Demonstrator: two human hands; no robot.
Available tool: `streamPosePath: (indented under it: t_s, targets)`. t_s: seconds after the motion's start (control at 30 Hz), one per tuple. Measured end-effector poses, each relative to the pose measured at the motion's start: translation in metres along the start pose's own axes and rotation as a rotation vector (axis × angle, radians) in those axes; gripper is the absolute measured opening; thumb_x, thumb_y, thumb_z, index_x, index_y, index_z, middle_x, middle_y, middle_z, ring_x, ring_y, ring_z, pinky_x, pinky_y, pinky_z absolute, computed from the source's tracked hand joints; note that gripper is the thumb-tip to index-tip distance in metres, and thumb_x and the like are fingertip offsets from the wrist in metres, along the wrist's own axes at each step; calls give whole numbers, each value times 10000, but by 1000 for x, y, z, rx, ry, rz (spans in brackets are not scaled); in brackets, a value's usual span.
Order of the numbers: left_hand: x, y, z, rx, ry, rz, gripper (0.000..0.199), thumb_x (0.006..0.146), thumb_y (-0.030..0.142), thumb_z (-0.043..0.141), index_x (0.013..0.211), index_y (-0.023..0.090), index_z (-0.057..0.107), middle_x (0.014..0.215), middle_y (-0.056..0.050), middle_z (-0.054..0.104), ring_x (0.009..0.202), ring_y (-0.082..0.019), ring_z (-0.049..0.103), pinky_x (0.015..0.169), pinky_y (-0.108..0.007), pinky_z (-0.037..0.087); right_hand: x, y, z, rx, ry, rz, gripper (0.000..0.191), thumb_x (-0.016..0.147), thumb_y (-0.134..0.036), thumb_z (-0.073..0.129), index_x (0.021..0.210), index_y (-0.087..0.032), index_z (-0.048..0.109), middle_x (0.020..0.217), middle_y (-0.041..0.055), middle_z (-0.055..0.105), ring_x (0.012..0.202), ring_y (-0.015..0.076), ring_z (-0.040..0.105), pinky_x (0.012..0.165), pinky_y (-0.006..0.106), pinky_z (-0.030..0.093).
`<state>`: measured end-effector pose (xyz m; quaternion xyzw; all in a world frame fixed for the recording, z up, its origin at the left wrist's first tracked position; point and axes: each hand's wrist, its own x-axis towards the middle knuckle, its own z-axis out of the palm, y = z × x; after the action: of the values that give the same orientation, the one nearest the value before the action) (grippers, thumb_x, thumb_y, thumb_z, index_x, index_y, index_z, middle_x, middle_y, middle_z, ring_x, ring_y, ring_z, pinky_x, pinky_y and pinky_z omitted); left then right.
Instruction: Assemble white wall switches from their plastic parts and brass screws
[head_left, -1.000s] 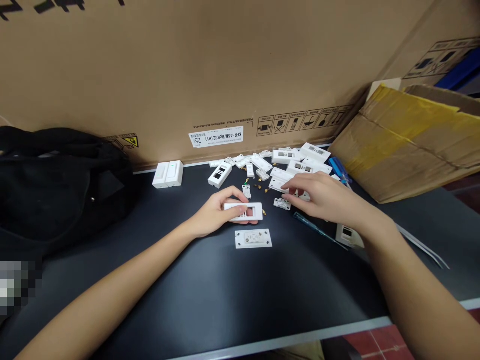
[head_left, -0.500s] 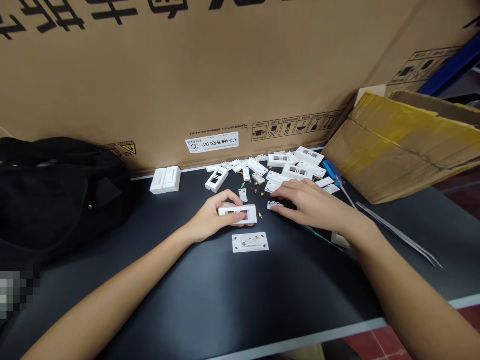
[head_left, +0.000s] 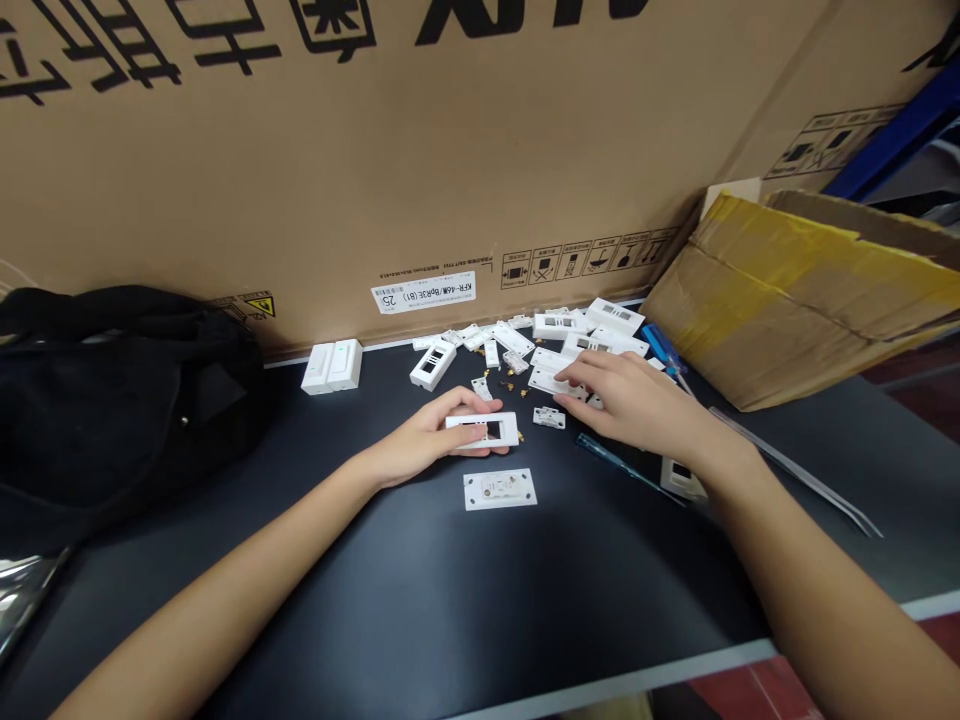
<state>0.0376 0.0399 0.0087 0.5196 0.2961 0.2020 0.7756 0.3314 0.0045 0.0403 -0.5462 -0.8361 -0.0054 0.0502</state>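
Observation:
My left hand [head_left: 442,425] is closed around a white switch cover [head_left: 506,428] with window openings, held above the dark tabletop. In front of it lies a flat white plate [head_left: 500,490] with a small module on top and holes at its corners. My right hand [head_left: 622,392], fingers apart, reaches over the white parts at the right; its fingertips are by a white back plate [head_left: 546,380], and I cannot tell whether they touch it. Just left of these fingers a small white insert [head_left: 549,418] lies on the table. Tiny brass pieces [head_left: 523,393] are scattered between the hands.
Behind is a big cardboard box [head_left: 337,180]. Two finished-looking white switches [head_left: 332,366] and a black bag [head_left: 127,410] are at the left. A white cover [head_left: 433,363], a blue screwdriver [head_left: 660,350], a teal-handled tool [head_left: 607,455], metal strips [head_left: 795,470] and a taped carton [head_left: 787,300] surround the parts.
My right hand has let go of the small white insert, which now lies on the table, and has moved slightly right and away from me. The left hand still holds the cover.

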Motion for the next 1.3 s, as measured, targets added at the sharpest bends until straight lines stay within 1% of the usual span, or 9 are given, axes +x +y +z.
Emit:
streamPosePath:
  t_s: [0.17, 0.27, 0.43, 0.57, 0.83, 0.93, 1.0, 1.1, 1.3]
  targets:
    - [-2, 2, -1, -3, -21, 42, 193, 943, 294, 733, 1070, 206, 617, 1699, -127, 304, 1108, -247, 759, 997, -352, 585, 3, -11, 3, -34, -2, -4, 295, 1041, -360, 491, 1125, -173, 703, 1081, 123, 703, 1015, 299, 666, 863, 425, 417]
    - [-3, 3, -1, 1, -25, 31, 198, 936, 284, 741, 1085, 221, 627, 1721, -107, 251, 1108, -246, 759, 1012, -350, 578, 4, -16, 5, -14, 3, -21, 295, 1050, -337, 471, 1163, -190, 701, 1141, 126, 687, 1064, 298, 649, 852, 419, 407]
    - [-2, 2, 0, -40, 0, 45, 218, 912, 254, 762, 1075, 216, 623, 1715, -118, 264, 1077, -219, 762, 1015, -353, 571, 4, -17, 4, 11, -11, -17, 320, 1056, -326, 457, 1218, -180, 692, 1146, 127, 672, 1056, 292, 641, 849, 425, 415]
    - [-1, 0, 1, -27, 64, 44, 226, 896, 263, 780, 1050, 215, 622, 1681, -93, 336, 1119, -200, 734, 1001, -333, 570, 1, -7, 3, -9, -7, 2, 341, 1065, -330, 423, 1191, -175, 699, 1130, 132, 679, 1080, 302, 638, 871, 435, 418]
    - [0, -4, 0, -27, 103, 65, 254, 887, 276, 789, 1050, 208, 606, 1625, -76, 398, 1129, -201, 720, 957, -314, 589, -3, 11, -2, -31, 7, 28, 360, 1053, -369, 435, 1171, -170, 711, 1107, 124, 693, 1034, 293, 660, 888, 430, 431]
    - [2, -8, -1, -29, 156, 128, 285, 863, 278, 812, 1044, 195, 607, 1477, -75, 542, 1080, -180, 726, 904, -281, 605, -3, 9, -4, -29, 12, 33, 363, 1053, -370, 433, 1153, -167, 717, 1087, 124, 695, 1021, 292, 667, 882, 429, 431]
    - [3, -10, 0, -31, 172, 162, 303, 866, 309, 811, 1037, 181, 595, 1227, -67, 682, 993, -179, 753, 866, -273, 612, -3, 7, -4, -24, 13, 31, 362, 1056, -373, 429, 1151, -174, 716, 1091, 119, 696, 1024, 292, 667, 885, 439, 426]
    - [2, -9, 2, -10, 161, 158, 341, 874, 366, 800, 1032, 165, 575, 918, -38, 739, 831, -187, 781, 783, -268, 621, -3, 4, -3, 4, 8, 23, 358, 1059, -371, 430, 1155, -178, 715, 1098, 109, 699, 1043, 289, 663, 895, 446, 423]
    - [-1, -5, 4, 44, 143, 105, 335, 880, 374, 772, 1039, 158, 570, 832, -56, 763, 745, -204, 789, 689, -255, 622, 6, -4, 1, 36, -10, 15, 332, 1046, -339, 456, 1172, -157, 704, 1134, 133, 697, 1075, 313, 653, 915, 465, 423]
